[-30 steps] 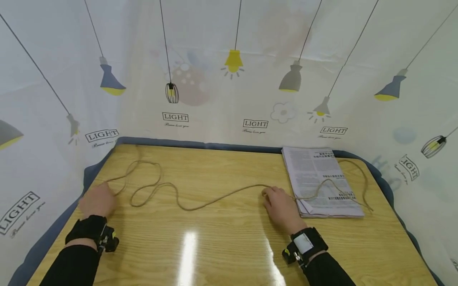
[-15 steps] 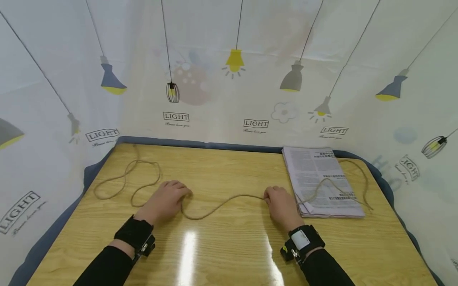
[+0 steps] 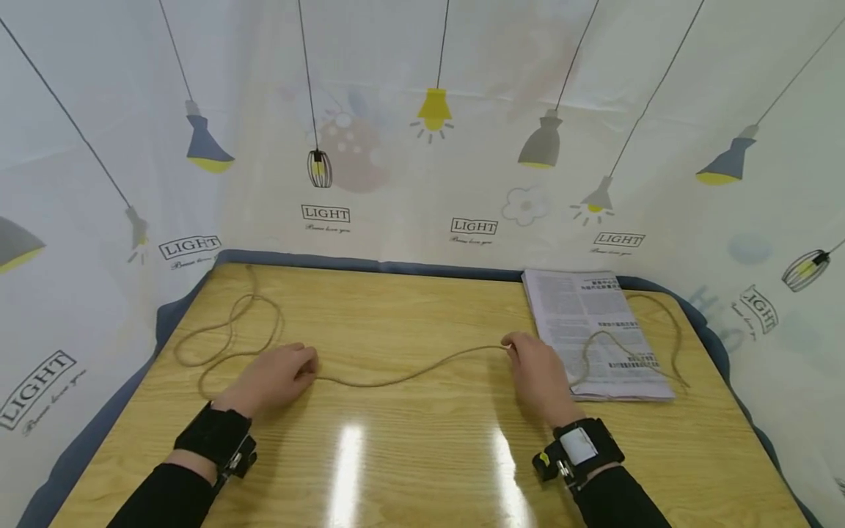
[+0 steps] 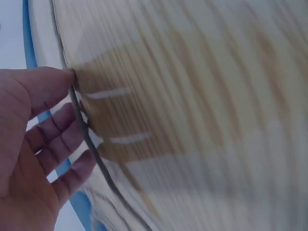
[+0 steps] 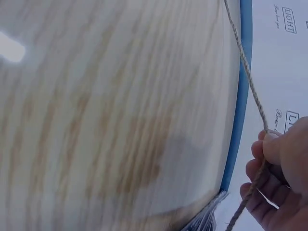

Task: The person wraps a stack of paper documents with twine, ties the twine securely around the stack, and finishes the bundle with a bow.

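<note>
1 rope [image 3: 371,385], left hand [image 3: 276,375] pinching, right hand [image 3: 538,375] pinching, both partly curled

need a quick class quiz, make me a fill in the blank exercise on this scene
The number of hands holding the rope is ____.
Of the left hand and the right hand, the one nearer the newspapers is the ____.
The boxed word on the backdrop reads ____.

Missing words: two; right; LIGHT

The tabletop [image 3: 422,466] is yellowish grained wood, with two streaks of glare [image 3: 346,469] toward the near side. Rope [image 3: 370,386] lies in loose loops on its left part; newspapers [image 3: 564,315] lie stacked at the far right, a curve of rope beside their right edge.
</note>
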A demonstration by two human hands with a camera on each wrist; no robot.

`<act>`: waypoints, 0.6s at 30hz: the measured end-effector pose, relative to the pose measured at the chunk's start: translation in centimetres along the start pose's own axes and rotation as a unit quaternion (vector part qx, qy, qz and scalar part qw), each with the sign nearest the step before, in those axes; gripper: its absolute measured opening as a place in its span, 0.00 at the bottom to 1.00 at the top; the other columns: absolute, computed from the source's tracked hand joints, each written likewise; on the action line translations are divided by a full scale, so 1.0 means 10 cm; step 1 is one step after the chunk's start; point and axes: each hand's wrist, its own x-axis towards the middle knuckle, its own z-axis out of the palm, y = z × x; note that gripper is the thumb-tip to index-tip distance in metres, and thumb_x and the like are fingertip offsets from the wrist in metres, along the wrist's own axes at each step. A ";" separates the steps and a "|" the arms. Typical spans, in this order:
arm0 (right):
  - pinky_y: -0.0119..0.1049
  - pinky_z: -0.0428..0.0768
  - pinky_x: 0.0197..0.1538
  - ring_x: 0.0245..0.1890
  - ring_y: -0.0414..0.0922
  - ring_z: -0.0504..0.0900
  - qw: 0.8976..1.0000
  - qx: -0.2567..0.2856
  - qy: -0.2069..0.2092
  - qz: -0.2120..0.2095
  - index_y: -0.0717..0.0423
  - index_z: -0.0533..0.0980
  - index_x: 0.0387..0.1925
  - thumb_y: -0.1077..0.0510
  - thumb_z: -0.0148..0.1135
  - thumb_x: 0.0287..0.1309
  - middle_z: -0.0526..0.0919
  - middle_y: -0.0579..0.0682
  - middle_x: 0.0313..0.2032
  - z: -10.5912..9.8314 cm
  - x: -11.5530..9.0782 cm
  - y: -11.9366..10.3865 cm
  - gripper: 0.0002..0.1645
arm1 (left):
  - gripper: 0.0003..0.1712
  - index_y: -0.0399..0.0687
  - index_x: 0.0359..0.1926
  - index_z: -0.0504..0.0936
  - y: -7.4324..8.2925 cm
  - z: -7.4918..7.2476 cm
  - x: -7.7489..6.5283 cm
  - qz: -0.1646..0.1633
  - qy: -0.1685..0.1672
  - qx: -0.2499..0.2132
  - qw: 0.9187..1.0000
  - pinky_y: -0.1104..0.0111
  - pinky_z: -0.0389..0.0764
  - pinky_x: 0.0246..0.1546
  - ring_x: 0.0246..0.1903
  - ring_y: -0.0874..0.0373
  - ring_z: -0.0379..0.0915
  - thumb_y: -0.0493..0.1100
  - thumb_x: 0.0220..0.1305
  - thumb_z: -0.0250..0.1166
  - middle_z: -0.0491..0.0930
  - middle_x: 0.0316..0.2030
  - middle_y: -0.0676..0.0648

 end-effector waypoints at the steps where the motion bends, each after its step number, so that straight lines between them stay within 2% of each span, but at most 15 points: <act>1: 0.48 0.79 0.39 0.37 0.52 0.80 1.000 0.006 0.001 0.001 0.57 0.77 0.45 0.63 0.53 0.67 0.81 0.55 0.40 -0.03 0.00 0.01 0.09 | 0.06 0.52 0.33 0.74 -0.05 -0.02 -0.04 -0.016 -0.004 -0.001 1.000 0.65 0.68 0.28 0.25 0.61 0.63 0.39 0.62 0.63 0.69 0.28 0.53; 4: 0.48 0.79 0.40 0.40 0.53 0.80 1.000 0.011 -0.004 0.010 0.58 0.77 0.46 0.64 0.51 0.68 0.80 0.56 0.42 -0.08 -0.02 0.04 0.10 | 0.05 0.49 0.38 0.74 -0.19 -0.09 -0.16 -0.067 -0.012 0.009 0.998 0.61 0.70 0.29 0.28 0.56 0.66 0.40 0.63 0.62 0.71 0.32 0.49; 7: 0.48 0.79 0.40 0.41 0.53 0.79 1.000 0.012 -0.008 0.021 0.58 0.77 0.46 0.64 0.51 0.68 0.80 0.56 0.43 -0.11 -0.04 0.06 0.10 | 0.11 0.43 0.46 0.74 -0.33 -0.13 -0.26 -0.131 -0.014 0.029 0.991 0.53 0.74 0.32 0.36 0.45 0.70 0.42 0.64 0.60 0.72 0.39 0.40; 11: 0.49 0.79 0.39 0.40 0.53 0.79 0.999 0.014 -0.006 0.030 0.58 0.77 0.46 0.63 0.51 0.68 0.80 0.57 0.42 -0.14 -0.06 0.08 0.10 | 0.21 0.34 0.56 0.69 -0.46 -0.20 -0.39 -0.219 -0.019 0.055 0.974 0.40 0.73 0.34 0.44 0.30 0.68 0.44 0.68 0.52 0.68 0.48 0.27; 14: 0.49 0.79 0.38 0.39 0.53 0.79 0.999 0.012 -0.009 0.033 0.58 0.76 0.46 0.63 0.51 0.68 0.79 0.57 0.42 -0.14 -0.06 0.09 0.10 | 0.22 0.27 0.54 0.68 -0.48 -0.27 -0.46 -0.278 -0.027 0.066 0.958 0.35 0.71 0.34 0.42 0.25 0.67 0.42 0.68 0.48 0.68 0.46 0.23; 16: 0.49 0.79 0.39 0.40 0.53 0.79 0.999 0.014 -0.019 0.031 0.58 0.76 0.46 0.63 0.51 0.68 0.79 0.57 0.42 -0.14 -0.06 0.10 0.10 | 0.20 0.24 0.50 0.70 -0.45 -0.31 -0.48 -0.304 -0.020 0.074 0.950 0.34 0.70 0.33 0.38 0.23 0.68 0.39 0.65 0.48 0.70 0.42 0.22; 18: 0.48 0.79 0.40 0.40 0.51 0.79 0.999 0.018 -0.038 0.023 0.58 0.77 0.46 0.62 0.52 0.67 0.80 0.56 0.42 -0.13 -0.06 0.10 0.10 | 0.17 0.23 0.46 0.73 -0.41 -0.31 -0.49 -0.290 0.014 0.100 0.952 0.34 0.69 0.34 0.38 0.24 0.68 0.36 0.63 0.51 0.71 0.39 0.23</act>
